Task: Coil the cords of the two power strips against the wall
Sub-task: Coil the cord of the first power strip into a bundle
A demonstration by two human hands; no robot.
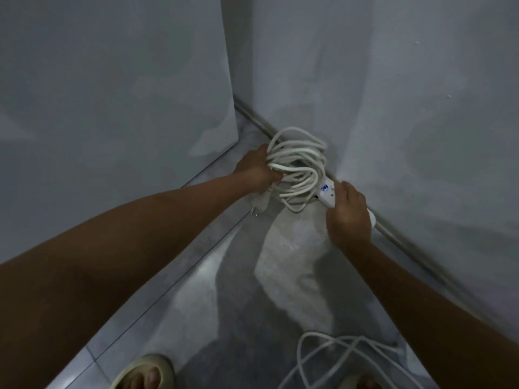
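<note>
A white cord is wound into a loose bundle of loops just above the floor by the wall base. My left hand grips the bundle at its left side. The cord's plug dangles below that hand. A white power strip with a blue mark lies along the foot of the wall, joined to the bundle. My right hand closes over its near end. A second white cord lies in loose, uncoiled loops on the floor at the bottom right; its strip is out of view.
A grey wall rises on the right, with a rail along its base. A pale panel stands on the left. My sandalled feet stand on the tiled floor at the bottom edge.
</note>
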